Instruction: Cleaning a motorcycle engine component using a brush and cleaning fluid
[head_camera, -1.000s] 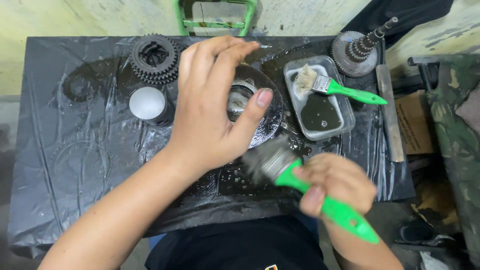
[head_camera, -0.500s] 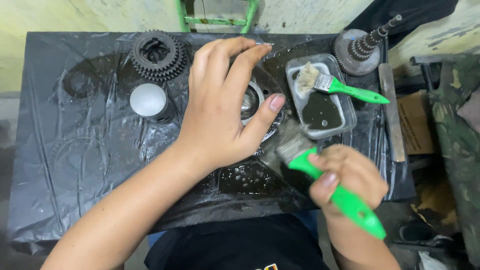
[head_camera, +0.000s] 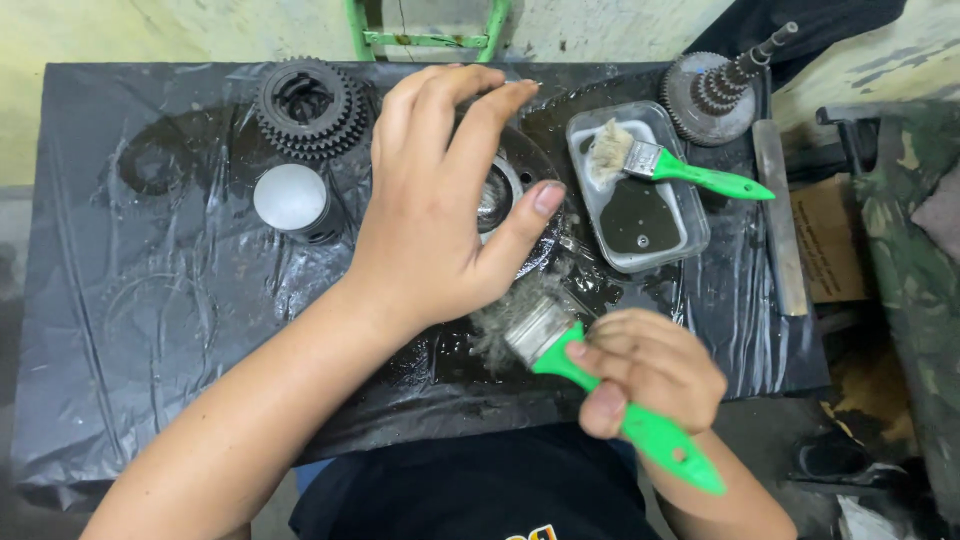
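Slip risk: left hand (head_camera: 440, 210) spread w/ fingers arched over oily round part (head_camera: 505, 195) mid-table, right hand (head_camera: 650, 365) fisted on green brush (head_camera: 600, 375) at its near edge, so greasy grip could let part skid into tray (head_camera: 690, 215).

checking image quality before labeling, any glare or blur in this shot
Head view: glare streaks on the wet black plastic sheet; bristles of the green brush in the right hand are motion-blurred; left hand and stacked gear look sharp.

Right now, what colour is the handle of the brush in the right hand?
Bright green, on the brush that the right hand holds; the head view shows it.
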